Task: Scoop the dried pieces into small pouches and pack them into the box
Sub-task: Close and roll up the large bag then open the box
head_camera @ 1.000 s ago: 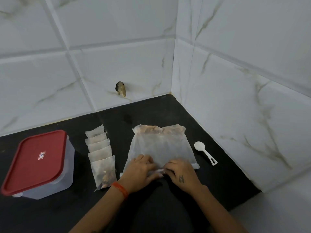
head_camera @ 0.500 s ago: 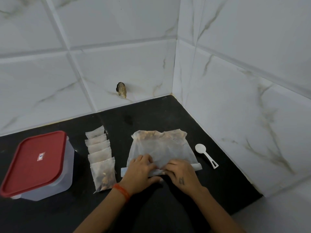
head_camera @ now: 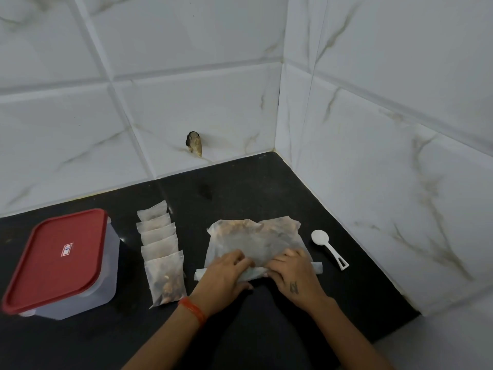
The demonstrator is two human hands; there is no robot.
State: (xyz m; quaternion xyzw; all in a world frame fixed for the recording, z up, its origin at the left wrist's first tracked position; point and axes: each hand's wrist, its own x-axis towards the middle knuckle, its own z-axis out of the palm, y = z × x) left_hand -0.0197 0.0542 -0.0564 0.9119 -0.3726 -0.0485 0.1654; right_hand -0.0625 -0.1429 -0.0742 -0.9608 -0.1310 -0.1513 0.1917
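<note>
From here I see both hands working the near edge of the large translucent plastic bag of dried pieces, which lies flat on the black stone bench near the corner of the white marbled wall tiles. The left hand has its fingers curled over the rolled white edge of the bag, gripping it; the right hand grips the same roll just beside it, fingers bent over the fold. Compared with half a second ago, the roll has advanced a little up the bag, so the flat part beyond the fingers looks shorter and more bunched, and both hands have moved slightly away from me. The brownish contents sit gathered at the far end of the bag.

To the left, a row of five small translucent filled pouches lies overlapping on the bench, unchanged from earlier, the nearest one showing brown pieces inside. Further left stands the clear plastic box with a red lid, lid on, in the same spot as before. The small white plastic scoop rests on the bench just right of the bag, untouched, bowl pointing away. An orange band circles the left wrist.
</note>
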